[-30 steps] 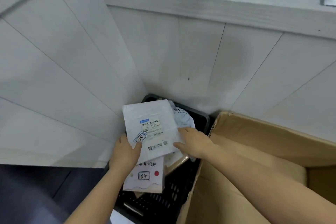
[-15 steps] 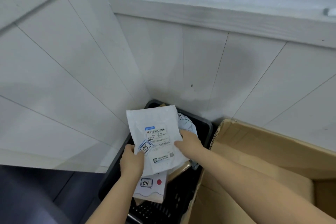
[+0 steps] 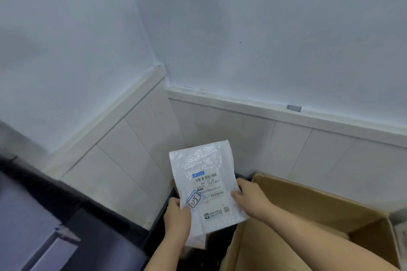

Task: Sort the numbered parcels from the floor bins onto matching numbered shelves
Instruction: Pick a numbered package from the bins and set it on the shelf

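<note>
White bubble-wrap parcel (image 3: 203, 185) marked 05 is up in front of the tiled wall (image 3: 136, 145), above the black bin (image 3: 164, 211). Our left hand (image 3: 177, 215) pinches its lower-left edge, right hand (image 3: 248, 198) grips the right edge. Cardboard box (image 3: 308, 211) sits just right.

The bubble mailer (image 3: 201, 169) is white with a pattern of small bubbles. Its shipping label (image 3: 209, 187) is white with black barcodes and a small blue patch. The sticker (image 3: 194, 200) marked 05 has a blue border. The cardboard box (image 3: 308, 209) is brown. The wall tiles (image 3: 132, 149) are pale cream, and the wall (image 3: 242, 28) above is bluish white.
</note>
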### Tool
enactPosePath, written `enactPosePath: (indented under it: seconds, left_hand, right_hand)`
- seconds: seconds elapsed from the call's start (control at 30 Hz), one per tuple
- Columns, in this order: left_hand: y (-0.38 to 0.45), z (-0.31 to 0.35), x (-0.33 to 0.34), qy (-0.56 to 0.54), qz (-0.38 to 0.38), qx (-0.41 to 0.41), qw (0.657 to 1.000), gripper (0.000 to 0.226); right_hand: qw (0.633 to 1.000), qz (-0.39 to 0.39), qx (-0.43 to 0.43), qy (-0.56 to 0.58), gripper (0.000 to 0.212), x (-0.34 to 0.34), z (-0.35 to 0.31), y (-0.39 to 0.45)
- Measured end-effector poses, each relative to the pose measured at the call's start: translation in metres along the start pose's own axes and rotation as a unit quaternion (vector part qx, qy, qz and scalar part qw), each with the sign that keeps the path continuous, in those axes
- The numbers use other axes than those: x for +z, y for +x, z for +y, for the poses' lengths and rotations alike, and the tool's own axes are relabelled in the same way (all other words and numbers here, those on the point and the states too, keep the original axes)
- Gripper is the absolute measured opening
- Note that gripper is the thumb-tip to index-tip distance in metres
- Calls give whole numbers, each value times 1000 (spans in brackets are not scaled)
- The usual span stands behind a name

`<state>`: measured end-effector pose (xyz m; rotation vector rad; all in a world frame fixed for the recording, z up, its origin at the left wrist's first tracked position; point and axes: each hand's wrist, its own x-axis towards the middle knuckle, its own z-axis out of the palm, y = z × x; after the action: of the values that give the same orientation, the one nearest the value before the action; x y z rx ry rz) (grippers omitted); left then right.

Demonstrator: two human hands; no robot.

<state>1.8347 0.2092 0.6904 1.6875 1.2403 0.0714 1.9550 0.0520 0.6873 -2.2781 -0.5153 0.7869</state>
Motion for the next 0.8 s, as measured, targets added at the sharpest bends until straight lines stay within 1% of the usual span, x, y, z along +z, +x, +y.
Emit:
enactPosePath:
  seconds: [0.1, 0.17, 0.27, 0.37, 0.47, 0.6, 0.67, 0.77, 0.8]
  left_hand:
    - [-29, 25, -22, 29, 13, 44, 999, 20]
    - [-46, 39, -36, 43, 35, 65, 996, 24]
    - [-79, 55, -53, 52, 66, 87, 993, 12]
    - [-118, 65, -68, 50, 95, 108, 988, 13]
    - [-166, 70, -81, 45, 110, 127, 985, 8]
    - [-237, 75, -100, 47, 135, 150, 978, 14]
    - [-271, 78, -112, 45, 154, 165, 973, 13]
    - [-329, 72, -138, 39, 201, 181, 962, 12]
    - [-339, 73, -141, 41, 203, 188, 960, 15]
  right_hand:
    - [999, 5, -29, -24, 19, -23, -24, -22]
    - [998, 1, -54, -40, 19, -37, -40, -36]
    - [994, -10, -97, -50, 23, -60, -57, -60]
    - [987, -22, -147, -67, 25, -83, -71, -89]
    - [976, -30, -197, -87, 24, -106, -83, -125]
    - [954, -26, -274, -119, 13, -129, -98, -176]
    - [942, -13, -310, -127, 27, -139, -108, -198]
    - [923, -14, -362, -128, 30, -147, -130, -232]
    - [922, -11, -367, -123, 31, -150, -132, -235]
